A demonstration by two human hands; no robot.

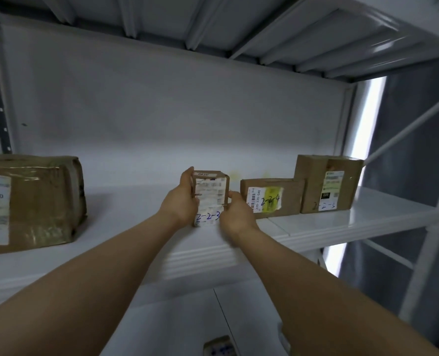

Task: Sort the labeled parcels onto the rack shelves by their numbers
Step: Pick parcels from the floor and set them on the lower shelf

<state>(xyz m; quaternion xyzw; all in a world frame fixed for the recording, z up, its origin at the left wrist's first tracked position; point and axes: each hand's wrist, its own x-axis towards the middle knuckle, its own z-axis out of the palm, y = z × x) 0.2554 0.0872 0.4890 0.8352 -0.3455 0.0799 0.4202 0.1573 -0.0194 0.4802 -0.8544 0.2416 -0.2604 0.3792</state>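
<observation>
Our two bare forearms reach up from the bottom of the view toward the shelf (pixel 354 222). We close the left hand (pixel 181 201) on the small parcel marked 2-2-3 (pixel 209 199), its fingers curled over the upper left edge and its thumb on the front label. We set the right hand (pixel 237 217) on the parcel's lower right corner, thumb and fingertips pinching that edge, so both grips are narrow and holding this one box. It stands upright on the white shelf, near the front lip, with the number handwritten in blue at the bottom of its label.

Just to its right, a low brown box marked 2-2-4 (pixel 272 197) sits with a yellow sticker on its label; our right hand overlaps its left end in the view, and we cannot tell whether they touch. A taller box (pixel 329 183) stands against its right side, its handwritten number too blurred to read fully. Well apart to the left lies a big taped parcel (pixel 31 201) whose white label is cut off by the frame edge.

Behind the boxes runs the rack's plain white back panel. Above us we see the ribbed underside of the next shelf (pixel 264 29). At the right, white uprights and a diagonal brace (pixel 408 127) stand before a grey wall with a bright light strip. Below the shelf edge, part of another parcel (pixel 219 346) shows on a lower level.
</observation>
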